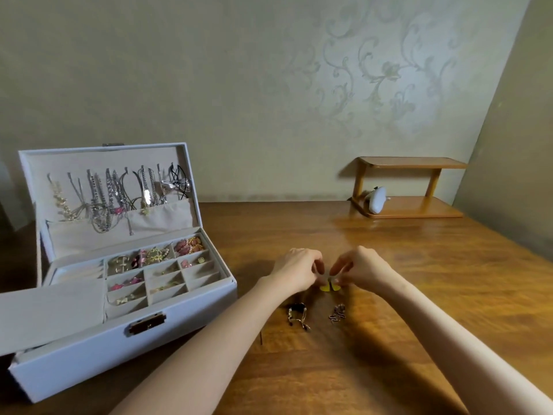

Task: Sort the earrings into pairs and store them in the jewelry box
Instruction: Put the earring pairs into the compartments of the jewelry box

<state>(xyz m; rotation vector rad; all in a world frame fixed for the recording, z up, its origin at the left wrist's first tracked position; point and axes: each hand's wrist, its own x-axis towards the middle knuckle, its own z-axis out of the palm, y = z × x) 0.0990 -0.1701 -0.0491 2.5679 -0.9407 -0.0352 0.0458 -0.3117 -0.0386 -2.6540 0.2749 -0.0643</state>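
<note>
Left hand (299,269), right hand (362,271) meet fingertip to fingertip at mid-table (419,295), both pinching tops of 2 yellow earrings (329,287). Nearer camera on wood: black-and-gold earrings (297,316), beside them dark chain earrings (337,313). Jewelry box (89,354) at left, lid up, necklaces hung inside lid, compartments part-filled. Wooden shelf (410,187) at far right, white object (376,199) on lower tier.

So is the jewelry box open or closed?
Open. The jewelry box has its lid standing up at the back, showing necklaces hanging inside it and the little compartments below.
</note>
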